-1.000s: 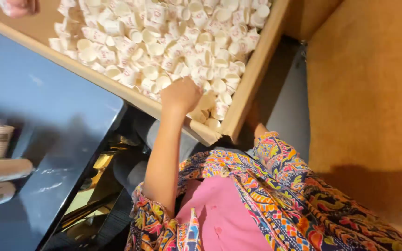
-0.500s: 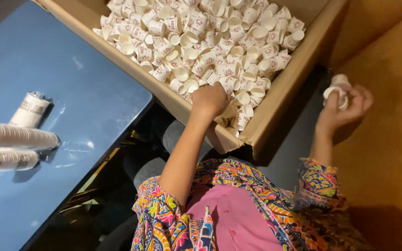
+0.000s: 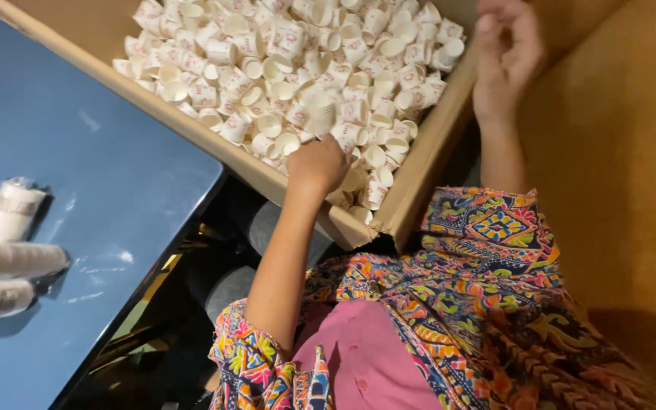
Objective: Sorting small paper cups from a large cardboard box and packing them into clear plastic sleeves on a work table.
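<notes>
A large cardboard box (image 3: 427,163) holds several small white paper cups (image 3: 305,68) in a loose heap. My left hand (image 3: 316,163) reaches into the near corner of the box, knuckles up, with its fingers closed down among the cups. My right hand (image 3: 504,57) is raised over the box's right edge, fingers loosely curled and apart, with no cup visible in it. My patterned sleeves and pink top (image 3: 389,357) fill the bottom of the view.
A blue table (image 3: 77,197) lies to the left of the box. Stacked sleeves of paper cups (image 3: 9,258) lie on their sides at its left edge, next to a wrapped roll (image 3: 11,212). A brown surface (image 3: 616,190) is on the right.
My right hand came into view holding a small white cup, then rose over the box's edge; the cup is no longer seen. My left hand stayed in the box's corner.
</notes>
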